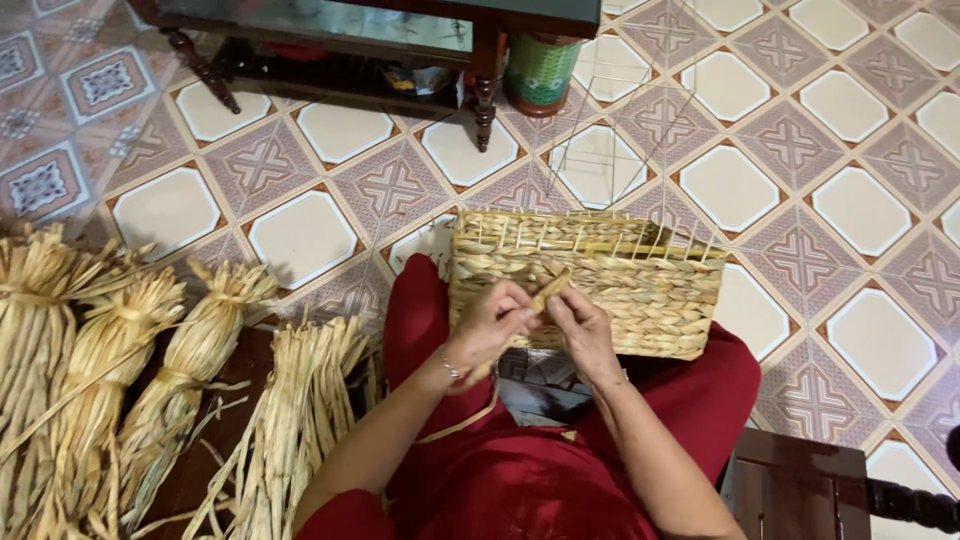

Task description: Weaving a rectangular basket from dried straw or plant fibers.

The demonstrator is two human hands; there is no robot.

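Observation:
A partly woven straw basket (640, 290) on a wire frame rests on my knees, which are in red trousers. My left hand (488, 322) and my right hand (582, 325) meet in front of its near wall. Both pinch one flat straw strand (548, 292) that runs up toward the weave. A loose tail of the strand (462, 424) trails down over my lap. A thin bracelet sits on my left wrist.
Bundles of dried straw (110, 370) lie on the floor at my left. An empty wire frame (620, 140) and a green woven container (540, 72) stand beyond the basket, beside a dark wooden table (484, 100). Dark wooden furniture (800, 490) sits at lower right.

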